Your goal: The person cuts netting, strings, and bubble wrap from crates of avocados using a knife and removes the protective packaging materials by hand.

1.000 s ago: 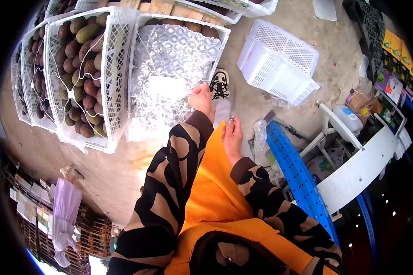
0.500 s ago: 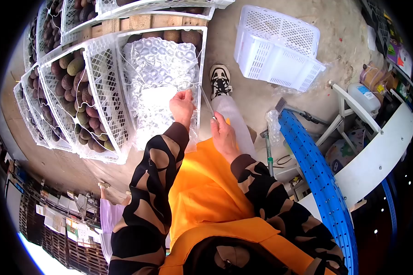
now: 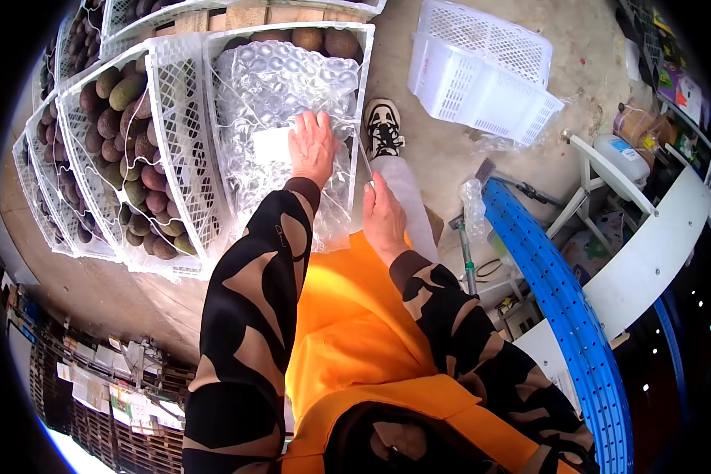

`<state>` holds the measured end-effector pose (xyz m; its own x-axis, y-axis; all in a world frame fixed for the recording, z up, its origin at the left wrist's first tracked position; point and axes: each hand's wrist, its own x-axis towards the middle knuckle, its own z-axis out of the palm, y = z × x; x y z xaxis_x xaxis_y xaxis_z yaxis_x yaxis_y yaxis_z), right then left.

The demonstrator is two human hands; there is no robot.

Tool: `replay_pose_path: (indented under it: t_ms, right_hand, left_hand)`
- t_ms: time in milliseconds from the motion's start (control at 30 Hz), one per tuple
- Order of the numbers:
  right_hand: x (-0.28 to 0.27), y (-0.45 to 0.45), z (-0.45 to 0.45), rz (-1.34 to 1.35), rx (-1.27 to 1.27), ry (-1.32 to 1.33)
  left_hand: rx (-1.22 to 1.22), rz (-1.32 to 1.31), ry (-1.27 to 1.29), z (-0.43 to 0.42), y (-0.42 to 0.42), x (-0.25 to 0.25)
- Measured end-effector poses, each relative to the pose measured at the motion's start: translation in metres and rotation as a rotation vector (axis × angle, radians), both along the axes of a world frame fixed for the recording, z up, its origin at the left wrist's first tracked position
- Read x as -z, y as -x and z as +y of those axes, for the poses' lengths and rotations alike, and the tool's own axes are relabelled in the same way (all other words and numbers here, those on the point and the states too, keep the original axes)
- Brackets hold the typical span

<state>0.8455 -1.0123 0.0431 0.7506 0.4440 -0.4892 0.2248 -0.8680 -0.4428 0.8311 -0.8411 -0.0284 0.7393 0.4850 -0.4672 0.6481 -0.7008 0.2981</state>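
Lying palm down on the bubble wrap (image 3: 249,87), the left hand (image 3: 314,148) has its fingers extended and slightly spread, just at the right edge of a white label (image 3: 271,145). The wrap covers most of the open top of a white plastic crate (image 3: 369,59) in the upper middle of the frame, with a row of avocados (image 3: 340,43) showing along its far edge. The right hand (image 3: 383,217), near the crate's lower right side, pinches a thin cord (image 3: 365,158) between thumb and fingers; the cord runs up toward the crate's right side. To the left stand more crates (image 3: 183,118) full of avocados, with pale string across them. Nested white baskets (image 3: 482,79) sit on the floor at upper right, a black-and-white shoe (image 3: 383,130) is between them and the wrapped crate, and a blue perforated beam (image 3: 561,292) slants down the right side.
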Motion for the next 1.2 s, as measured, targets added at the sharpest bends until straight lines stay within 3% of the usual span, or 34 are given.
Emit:
replay_pose_path:
  t_ms: [167,267,433,600,667,733,767,933,1033,1133,1200]
  right_hand:
    - [0.0,0.003,0.014,0.008,0.025,-0.004]
    - [-0.004,0.0,0.035,0.106,0.049,0.113]
    - [-0.035,0.02,-0.025,0.213,0.169,-0.031]
    - [-0.059,0.024,-0.053,0.197,0.052,-0.068]
    - [-0.054,0.023,-0.045,0.247,0.101,-0.08]
    - [-0.048,0.021,-0.034,0.325,0.274,-0.084]
    - [-0.047,0.017,-0.029,0.312,0.243,-0.075]
    - [-0.032,-0.012,-0.004,0.231,0.112,-0.063]
    - [-0.018,-0.013,0.002,0.252,0.179,-0.119]
    - [-0.007,-0.025,0.014,0.339,0.041,-0.138]
    - [-0.021,-0.041,0.025,0.609,0.326,-0.256]
  left_hand:
    - [0.14,-0.1,0.027,0.01,0.004,-0.006]
    - [0.188,-0.113,0.057,0.015,0.01,-0.037]
    - [0.11,-0.197,0.246,0.036,0.027,-0.069]
    - [0.269,-0.223,0.37,0.055,0.034,-0.086]
    - [0.192,-0.246,0.411,0.06,0.044,-0.08]
    - [-0.086,-0.27,0.51,0.05,0.054,-0.057]
    - [-0.228,-0.281,0.562,0.044,0.061,-0.045]
    - [-0.223,-0.286,0.465,0.045,0.051,-0.032]
    - [-0.209,-0.263,0.43,0.045,0.055,-0.04]
    - [-0.21,-0.151,0.403,0.046,0.052,-0.039]
    - [-0.355,-0.079,0.476,0.049,0.056,-0.013]
